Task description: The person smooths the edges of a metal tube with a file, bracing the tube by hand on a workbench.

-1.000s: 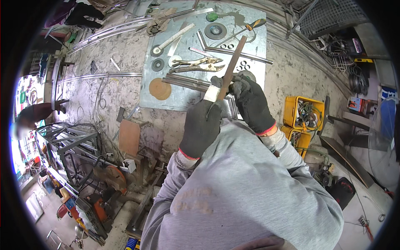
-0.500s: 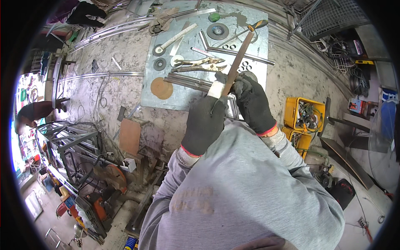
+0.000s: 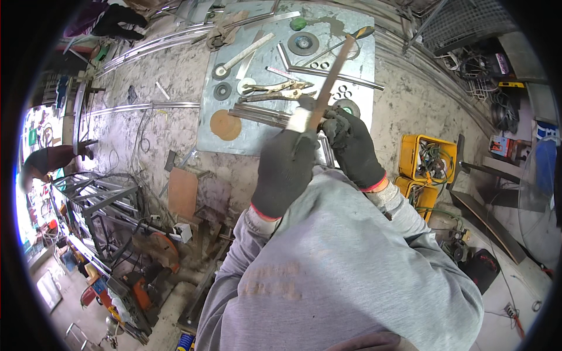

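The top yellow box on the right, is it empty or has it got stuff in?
Not empty: tangled cables show inside the upper yellow box, through its opening.

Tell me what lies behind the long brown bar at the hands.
Behind the brown bar are the table, a metal tube showing on both sides, and, near its tip, a black-and-orange tool. Whatever the bar directly covers cannot be seen.

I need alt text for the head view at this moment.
A gloved left hand grips a long, flat brownish bar, with the gloved right hand close beside it. Beyond is a grey work surface with pliers and discs; yellow bins stand to the right.
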A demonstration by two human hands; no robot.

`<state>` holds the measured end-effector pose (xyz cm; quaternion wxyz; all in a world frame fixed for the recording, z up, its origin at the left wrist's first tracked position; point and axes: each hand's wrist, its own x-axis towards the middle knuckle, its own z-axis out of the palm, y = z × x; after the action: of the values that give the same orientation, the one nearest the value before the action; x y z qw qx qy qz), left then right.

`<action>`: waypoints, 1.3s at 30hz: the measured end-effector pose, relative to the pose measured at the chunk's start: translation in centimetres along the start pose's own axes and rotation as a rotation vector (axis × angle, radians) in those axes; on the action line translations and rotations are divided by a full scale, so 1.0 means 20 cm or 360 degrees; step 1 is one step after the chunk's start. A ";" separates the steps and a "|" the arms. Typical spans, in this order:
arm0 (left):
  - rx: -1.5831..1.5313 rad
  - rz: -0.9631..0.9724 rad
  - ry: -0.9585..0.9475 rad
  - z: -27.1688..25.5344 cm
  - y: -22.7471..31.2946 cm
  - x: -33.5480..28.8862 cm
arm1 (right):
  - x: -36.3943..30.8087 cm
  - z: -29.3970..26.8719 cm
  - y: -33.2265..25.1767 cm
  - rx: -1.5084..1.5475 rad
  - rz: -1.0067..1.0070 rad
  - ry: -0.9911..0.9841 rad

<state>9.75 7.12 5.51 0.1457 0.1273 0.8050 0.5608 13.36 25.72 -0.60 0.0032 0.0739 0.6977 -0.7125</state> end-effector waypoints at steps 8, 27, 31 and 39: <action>-0.0203 0.0004 0.0284 -0.08 -0.14 -0.05 | 0.04 -0.02 -0.10 0.0588 -0.0150 -0.0228; 0.0010 -0.0018 0.0136 -0.14 -0.19 -0.11 | 0.04 -0.02 -0.15 0.0027 -0.0120 -0.0146; -0.0330 -0.0183 0.0160 -0.14 -0.16 -0.07 | 0.03 -0.01 -0.16 0.0246 -0.0100 -0.0168; -0.0512 -0.0130 0.0013 -0.13 -0.12 -0.08 | 0.03 0.00 -0.18 0.0615 -0.0045 -0.0258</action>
<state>10.26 3.47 4.14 0.1834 0.0671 0.7099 0.6767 12.42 25.79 2.87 0.0350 0.0057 0.5464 -0.8368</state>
